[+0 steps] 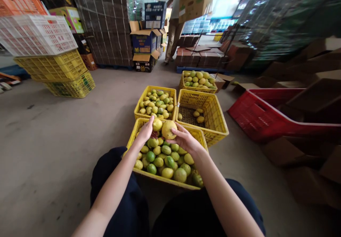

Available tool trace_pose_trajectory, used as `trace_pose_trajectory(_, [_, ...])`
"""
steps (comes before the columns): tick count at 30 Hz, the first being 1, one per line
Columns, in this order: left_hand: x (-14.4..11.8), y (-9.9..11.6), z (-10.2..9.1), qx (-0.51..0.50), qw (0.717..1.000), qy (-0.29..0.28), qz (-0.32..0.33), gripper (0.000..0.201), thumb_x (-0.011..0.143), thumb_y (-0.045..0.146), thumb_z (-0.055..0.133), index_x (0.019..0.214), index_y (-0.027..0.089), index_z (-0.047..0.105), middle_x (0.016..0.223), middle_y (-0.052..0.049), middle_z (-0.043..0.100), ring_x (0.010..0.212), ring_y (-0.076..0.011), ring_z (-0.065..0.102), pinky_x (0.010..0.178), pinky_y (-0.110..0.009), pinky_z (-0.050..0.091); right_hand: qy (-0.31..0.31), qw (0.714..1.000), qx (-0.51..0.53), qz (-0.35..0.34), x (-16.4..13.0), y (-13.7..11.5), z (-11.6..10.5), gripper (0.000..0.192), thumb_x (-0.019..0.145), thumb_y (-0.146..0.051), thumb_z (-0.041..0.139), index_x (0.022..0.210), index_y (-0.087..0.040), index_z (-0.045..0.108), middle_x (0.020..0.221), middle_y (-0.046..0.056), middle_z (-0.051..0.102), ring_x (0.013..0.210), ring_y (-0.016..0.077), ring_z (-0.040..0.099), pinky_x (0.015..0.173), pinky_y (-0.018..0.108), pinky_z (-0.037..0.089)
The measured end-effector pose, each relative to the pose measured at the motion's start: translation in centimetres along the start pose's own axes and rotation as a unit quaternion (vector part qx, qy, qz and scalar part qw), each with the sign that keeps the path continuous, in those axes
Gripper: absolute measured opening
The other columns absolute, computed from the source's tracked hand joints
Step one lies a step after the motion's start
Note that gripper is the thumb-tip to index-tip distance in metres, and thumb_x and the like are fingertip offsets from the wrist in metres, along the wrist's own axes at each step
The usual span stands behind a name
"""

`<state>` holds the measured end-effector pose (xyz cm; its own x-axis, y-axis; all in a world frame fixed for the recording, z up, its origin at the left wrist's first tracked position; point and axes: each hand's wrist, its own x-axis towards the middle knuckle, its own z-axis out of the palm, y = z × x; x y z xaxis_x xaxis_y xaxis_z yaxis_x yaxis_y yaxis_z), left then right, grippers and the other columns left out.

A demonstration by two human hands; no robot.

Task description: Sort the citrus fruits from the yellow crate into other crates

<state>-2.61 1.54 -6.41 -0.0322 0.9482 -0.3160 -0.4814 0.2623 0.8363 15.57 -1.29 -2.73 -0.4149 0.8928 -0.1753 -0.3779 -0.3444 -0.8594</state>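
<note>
My left hand [146, 132] grips a small yellow fruit [157, 124] over the far end of the nearest yellow crate [162, 182], which is full of green and yellow citrus fruit. My right hand [184, 139] holds a larger yellow fruit [168, 129] right beside the first one. Both hands hover just above the heap, close together. My knees in dark trousers frame the crate's near side.
Beyond stand a full yellow crate [140, 105], a nearly bare yellow crate [216, 116] holding a few fruits, and another full one [183, 84]. A red crate [255, 118] and cardboard lie right. Stacked crates [53, 66] stand left. A person [174, 23] stands among boxes behind.
</note>
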Motion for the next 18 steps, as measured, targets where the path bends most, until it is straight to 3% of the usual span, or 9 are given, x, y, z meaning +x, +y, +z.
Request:
trace_pose_trajectory(3, [-1.0, 0.9, 0.7, 0.208, 0.977, 0.02, -0.04, 0.065, 0.09, 0.073, 0.046, 0.061, 0.019, 0.068, 0.035, -0.002, 0.05, 0.03, -0.0157, 0.05, 0.039, -0.026, 0.036, -0.01, 1.0, 0.007, 0.004, 0.2, 0.1, -0.3, 0.044, 0.067, -0.033, 0.083, 0.106, -0.022, 0.066, 0.086, 0.003, 0.075, 0.06, 0.0176, 0.071, 0.05, 0.026, 0.059])
trace_pose_trajectory(5, [-1.8, 1.4, 1.1, 0.275, 0.961, 0.01, -0.037, 0.074, 0.091, 0.076, 0.035, 0.05, 0.019, 0.057, 0.037, -0.003, 0.049, 0.031, -0.0142, 0.048, 0.04, -0.026, 0.036, -0.022, 1.0, 0.011, 0.008, 0.4, 0.1, -0.5, 0.037, 0.07, -0.035, 0.081, 0.101, -0.021, 0.067, 0.077, 0.002, 0.074, 0.056, 0.0163, 0.068, 0.046, 0.024, 0.056])
trace_pose_trajectory(11, [-2.5, 1.1, 1.0, 0.333, 0.943, -0.016, 0.02, 0.078, 0.091, 0.08, 0.023, 0.043, 0.022, 0.044, 0.038, -0.002, 0.045, 0.033, -0.0115, 0.041, 0.043, -0.027, 0.033, -0.002, 0.999, 0.01, 0.04, 1.0, 0.3, -0.8, 0.021, 0.082, -0.038, 0.066, 0.089, -0.018, 0.069, 0.066, 0.003, 0.07, 0.047, 0.0146, 0.06, 0.038, 0.023, 0.048])
trace_pose_trajectory(18, [-2.6, 0.3, 1.4, 0.33, 0.943, -0.002, 0.032, 0.078, 0.087, 0.084, 0.025, 0.045, 0.022, 0.045, 0.041, -0.002, 0.049, 0.034, -0.0127, 0.044, 0.042, -0.027, 0.032, 0.074, 0.996, -0.007, 0.04, 1.3, 0.3, 0.0, 0.029, 0.089, -0.04, 0.051, 0.081, -0.017, 0.066, 0.054, 0.003, 0.064, 0.04, 0.0159, 0.056, 0.034, 0.025, 0.043])
